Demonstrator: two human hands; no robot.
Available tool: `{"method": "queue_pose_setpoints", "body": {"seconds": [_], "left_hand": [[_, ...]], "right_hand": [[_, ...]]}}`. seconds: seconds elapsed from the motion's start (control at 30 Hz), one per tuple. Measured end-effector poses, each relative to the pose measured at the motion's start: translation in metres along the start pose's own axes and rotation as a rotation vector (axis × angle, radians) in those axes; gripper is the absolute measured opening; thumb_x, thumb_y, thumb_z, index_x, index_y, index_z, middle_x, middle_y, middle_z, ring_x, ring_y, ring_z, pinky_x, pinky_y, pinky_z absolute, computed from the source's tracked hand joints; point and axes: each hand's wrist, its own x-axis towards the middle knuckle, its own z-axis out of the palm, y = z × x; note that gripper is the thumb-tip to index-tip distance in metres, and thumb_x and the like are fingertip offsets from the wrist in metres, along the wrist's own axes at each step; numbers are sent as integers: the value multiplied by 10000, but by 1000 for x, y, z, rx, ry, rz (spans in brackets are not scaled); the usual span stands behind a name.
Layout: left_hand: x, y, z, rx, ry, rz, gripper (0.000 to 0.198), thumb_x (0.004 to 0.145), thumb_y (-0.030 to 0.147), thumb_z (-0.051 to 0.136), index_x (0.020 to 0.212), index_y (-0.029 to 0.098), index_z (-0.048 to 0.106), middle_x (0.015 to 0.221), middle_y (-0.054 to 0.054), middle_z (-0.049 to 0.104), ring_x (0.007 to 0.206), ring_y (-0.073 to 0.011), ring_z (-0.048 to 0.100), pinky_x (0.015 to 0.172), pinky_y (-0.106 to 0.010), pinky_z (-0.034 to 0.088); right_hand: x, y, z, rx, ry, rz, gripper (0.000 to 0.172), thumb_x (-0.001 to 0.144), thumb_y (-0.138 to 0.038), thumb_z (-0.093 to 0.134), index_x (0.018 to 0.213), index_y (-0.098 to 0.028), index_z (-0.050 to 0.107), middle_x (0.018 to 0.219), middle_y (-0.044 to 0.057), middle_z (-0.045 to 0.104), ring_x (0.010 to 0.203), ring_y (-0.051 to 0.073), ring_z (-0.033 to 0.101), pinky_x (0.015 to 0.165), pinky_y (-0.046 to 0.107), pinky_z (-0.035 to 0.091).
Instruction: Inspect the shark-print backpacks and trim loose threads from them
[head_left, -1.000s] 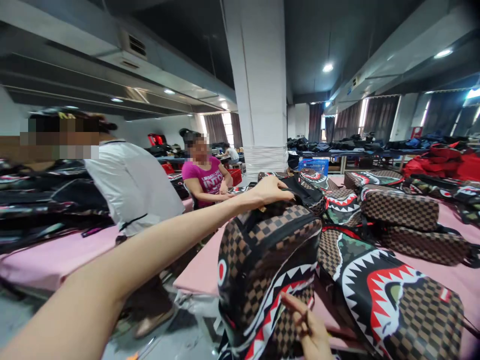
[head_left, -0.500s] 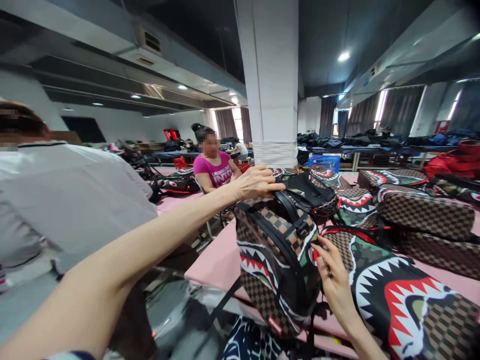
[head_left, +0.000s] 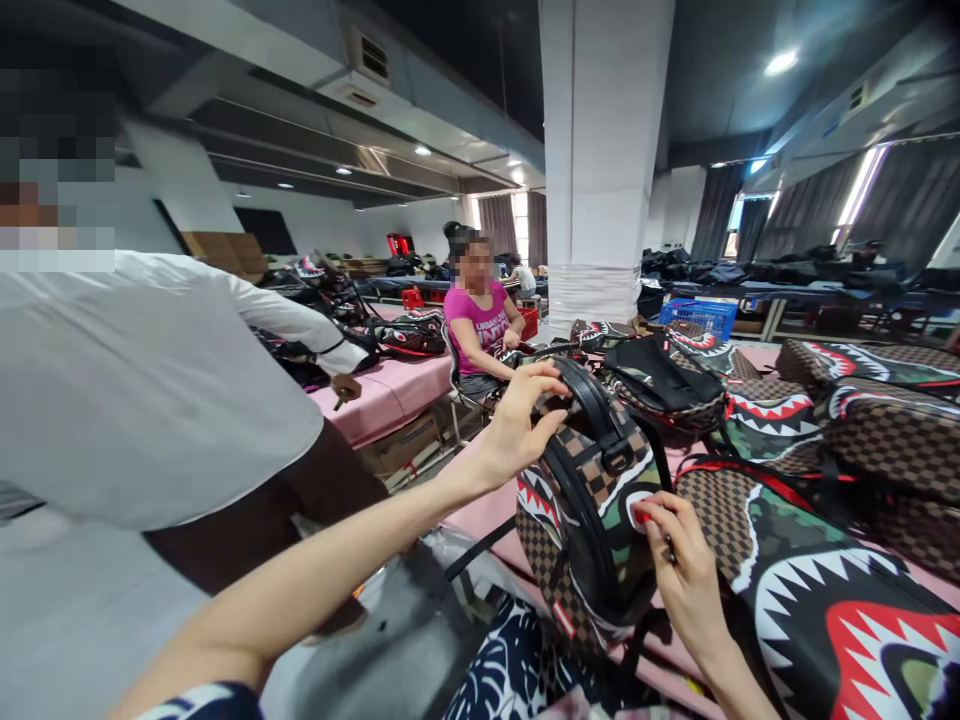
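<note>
Brown checked bag (head_left: 606,540) stands tilted between the right hand (head_left: 679,545) and the left hand (head_left: 521,425).

Right hand, the nearer, meets the bag's side at the eye patch (head_left: 634,500), thumb and fingertips drawn close together; whether they pinch anything cannot be confirmed. Long axis runs from the handle (head_left: 595,405) at the top down toward the wearer, handle end farther off. Left hand sits at that upper end, beside the handle, fingers curved and thumb set apart; a hold on the bag cannot be verified. Location: edge of the pink table (head_left: 480,512). Larger bag (head_left: 810,560) lies just beside, on the right. Beyond: seated person in magenta (head_left: 480,325), well apart from both hands.
</note>
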Motion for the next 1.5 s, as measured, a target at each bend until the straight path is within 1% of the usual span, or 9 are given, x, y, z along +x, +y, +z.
{"method": "queue_pose_setpoints", "body": {"seconds": [0.1,0.2,0.37,0.53,0.73,0.83,0.93,1.07,1.5], "left_hand": [[-12,9,-3,9,-59,47,53,793,155,512,816,160,559,947,-61,540,1114,-207,497,1048,-452,312],[-22,18,-3,127,-159,89,86,799,231,543,775,162,589,878,-50,571,1067,-216,535,1081,-473,250],[-38,37,8,365,-166,143,482,692,528,631,960,130,585,1095,-148,597,1132,-327,496,956,-505,391],[-37,42,14,434,-112,164,92,831,200,523,860,167,603,972,-49,658,991,-197,591,848,-323,483],[-24,40,14,265,-123,-19,114,801,124,529,711,173,578,821,-20,630,854,-159,555,779,-294,453],[-20,44,15,171,-122,-121,131,772,111,558,655,169,555,779,-16,615,841,-165,521,797,-315,424],[-19,47,16,131,-129,-184,141,769,111,558,640,166,547,778,-18,612,855,-175,500,794,-323,404],[-19,48,15,112,-136,-212,140,768,116,555,637,166,549,777,-21,609,863,-179,489,805,-330,386],[-20,46,18,73,-123,-227,120,766,150,565,648,170,573,783,-20,616,886,-183,487,836,-333,368]], "right_hand": [[-1,-1,-1,5,-28,-18,212,888,-200,407,1012,-228,577,1027,77,506,922,177,556,756,294,480],[0,-1,-1,-8,-46,-21,199,890,-204,399,980,-228,575,1009,73,510,913,176,554,754,291,474],[1,-1,-1,-64,-41,-9,205,896,-257,388,979,-232,574,1026,78,515,935,185,552,774,301,463],[4,-4,-12,-58,-96,35,227,898,-311,398,996,-230,587,1042,76,562,957,193,566,787,303,465],[12,-3,-32,-198,-100,200,427,814,-431,540,1199,-255,482,970,40,644,863,199,627,688,274,496],[16,-21,-34,-272,-61,117,424,819,-427,539,1195,-242,470,979,35,650,854,188,631,643,252,487],[22,-50,-28,-418,94,-100,235,871,-320,496,1070,-207,548,945,30,661,798,148,624,682,231,451],[35,-75,-16,-724,207,-375,182,850,-209,546,1014,-157,604,831,25,675,716,136,591,666,244,387],[52,-96,-14,-1093,138,-506,188,818,-84,517,920,-146,662,691,24,638,612,149,492,546,289,288]]}}
